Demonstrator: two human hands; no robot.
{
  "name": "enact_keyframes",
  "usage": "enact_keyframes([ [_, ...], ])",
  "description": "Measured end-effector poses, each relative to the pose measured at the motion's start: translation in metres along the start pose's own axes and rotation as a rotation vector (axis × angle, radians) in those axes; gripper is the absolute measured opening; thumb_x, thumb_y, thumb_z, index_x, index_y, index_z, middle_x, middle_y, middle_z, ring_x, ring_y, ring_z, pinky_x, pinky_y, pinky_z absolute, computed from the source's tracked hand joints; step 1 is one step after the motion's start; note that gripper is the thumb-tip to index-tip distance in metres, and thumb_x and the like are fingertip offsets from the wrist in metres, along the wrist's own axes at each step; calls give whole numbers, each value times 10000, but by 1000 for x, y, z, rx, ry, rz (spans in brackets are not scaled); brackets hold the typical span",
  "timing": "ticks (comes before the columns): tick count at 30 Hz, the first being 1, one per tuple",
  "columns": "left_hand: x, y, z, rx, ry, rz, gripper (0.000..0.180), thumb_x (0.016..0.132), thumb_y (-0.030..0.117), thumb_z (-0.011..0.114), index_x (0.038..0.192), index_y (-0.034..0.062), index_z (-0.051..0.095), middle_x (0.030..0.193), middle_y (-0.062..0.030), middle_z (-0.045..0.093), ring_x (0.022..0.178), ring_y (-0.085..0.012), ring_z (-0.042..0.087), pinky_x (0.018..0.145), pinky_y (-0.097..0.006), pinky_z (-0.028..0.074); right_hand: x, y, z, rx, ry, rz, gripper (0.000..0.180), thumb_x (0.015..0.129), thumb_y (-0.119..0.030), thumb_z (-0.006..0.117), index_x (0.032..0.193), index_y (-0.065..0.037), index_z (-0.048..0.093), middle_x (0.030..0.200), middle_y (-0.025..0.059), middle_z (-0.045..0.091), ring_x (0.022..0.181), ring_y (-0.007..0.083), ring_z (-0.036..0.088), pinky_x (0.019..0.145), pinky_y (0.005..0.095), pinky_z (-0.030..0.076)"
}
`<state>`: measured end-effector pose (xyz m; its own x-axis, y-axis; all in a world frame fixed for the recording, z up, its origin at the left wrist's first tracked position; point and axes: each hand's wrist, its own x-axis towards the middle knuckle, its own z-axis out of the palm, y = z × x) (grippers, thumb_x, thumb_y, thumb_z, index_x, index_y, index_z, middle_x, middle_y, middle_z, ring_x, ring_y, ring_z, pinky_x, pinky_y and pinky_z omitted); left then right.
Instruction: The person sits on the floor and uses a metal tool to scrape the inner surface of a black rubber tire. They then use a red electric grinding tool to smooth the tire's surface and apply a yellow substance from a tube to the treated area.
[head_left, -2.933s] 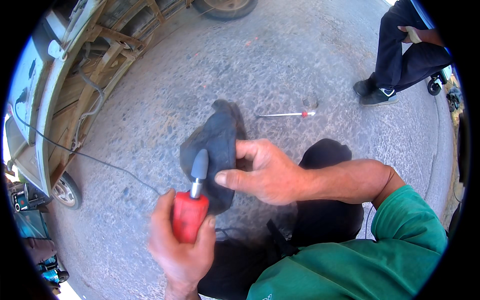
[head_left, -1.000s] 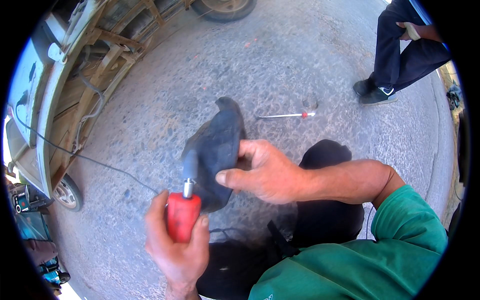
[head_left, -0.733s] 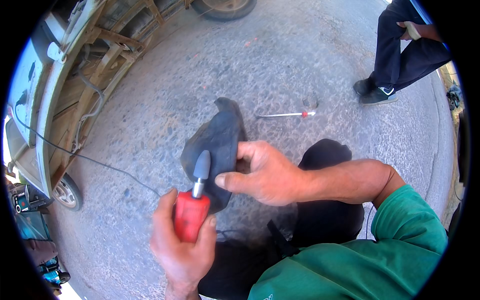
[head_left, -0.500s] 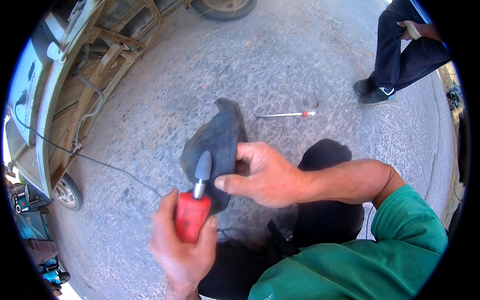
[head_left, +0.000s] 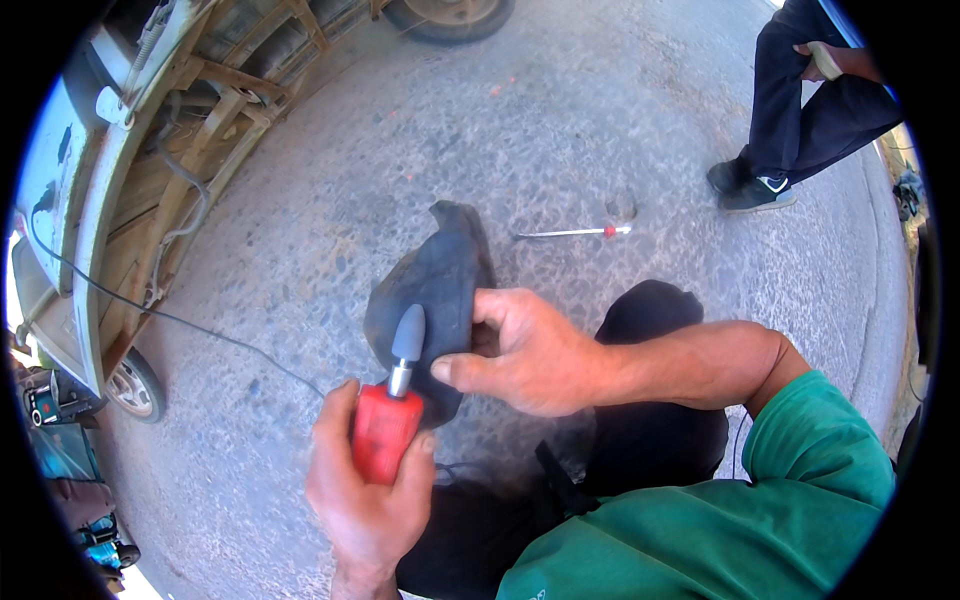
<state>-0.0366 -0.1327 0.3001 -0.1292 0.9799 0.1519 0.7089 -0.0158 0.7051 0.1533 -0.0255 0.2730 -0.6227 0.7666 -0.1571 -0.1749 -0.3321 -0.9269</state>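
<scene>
Wrapped in my left hand (head_left: 365,510) is a red die grinder (head_left: 385,430) with a silver chuck and a grey bullet-shaped grinding bit (head_left: 409,332). The bit points away from me, in front of a dark curved piece of rubber (head_left: 430,275); whether it touches the surface cannot be made out. My right hand (head_left: 525,355) pinches that rubber at its right edge, thumb on the near face and fingers behind it. The piece looks like a cut bit of inner tube, with a ragged upper tip. Part of its lower side is hidden by the grinder.
A vehicle body (head_left: 130,220) with exposed frame fills the left, and a wheel (head_left: 450,15) lies at the top. On the pavement is a thin metal rod tool (head_left: 575,232) with a red collar. Another person's legs (head_left: 785,110) stand at upper right. A cable (head_left: 225,335) runs left.
Both hands have shifted very slightly, the grinder a touch to the right. The grip on grinder and rubber stays the same.
</scene>
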Motion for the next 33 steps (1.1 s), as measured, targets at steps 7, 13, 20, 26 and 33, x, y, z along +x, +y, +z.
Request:
enact_keyframes([
  [7, 3, 3, -1, 53, 14, 74, 690, 744, 87, 842, 1350, -43, 539, 1105, -226, 670, 987, -348, 696, 878, -409, 553, 0, 2, -1, 1, -11, 2, 281, 909, -20, 617, 1183, 42, 630, 1069, 98, 702, 1008, 141, 650, 924, 324, 540],
  [13, -1, 8, 1, -74, 43, -139, 613, 779, 64, 768, 1343, -28, 548, 1108, -194, 678, 1000, -283, 679, 914, -395, 530, -2, 0, 1, -54, -23, -12, 304, 901, -17, 629, 1199, 41, 626, 1075, 115, 706, 1007, 146, 652, 919, 331, 541],
  [20, -2, 6, -1, 44, 6, 82, 683, 744, 90, 842, 1341, -56, 544, 1105, -233, 672, 966, -354, 699, 867, -413, 555, -3, -5, 1, -134, -37, -39, 329, 896, -15, 633, 1221, 29, 622, 1068, 113, 704, 1001, 147, 651, 913, 333, 540],
  [26, -2, 4, -4, 18, 26, 45, 690, 738, 92, 848, 1339, -59, 544, 1107, -238, 670, 971, -356, 698, 874, -412, 554, -5, -5, 3, -130, -38, -25, 332, 897, -19, 638, 1226, 24, 617, 1066, 113, 703, 991, 151, 654, 903, 332, 544],
  [33, -5, 1, -2, -8, 28, 7, 695, 739, 98, 848, 1343, -56, 540, 1118, -239, 671, 971, -367, 700, 875, -418, 557, -5, 0, 3, -100, -23, -32, 331, 897, -22, 643, 1225, 17, 618, 1051, 105, 698, 992, 151, 652, 903, 328, 544],
])
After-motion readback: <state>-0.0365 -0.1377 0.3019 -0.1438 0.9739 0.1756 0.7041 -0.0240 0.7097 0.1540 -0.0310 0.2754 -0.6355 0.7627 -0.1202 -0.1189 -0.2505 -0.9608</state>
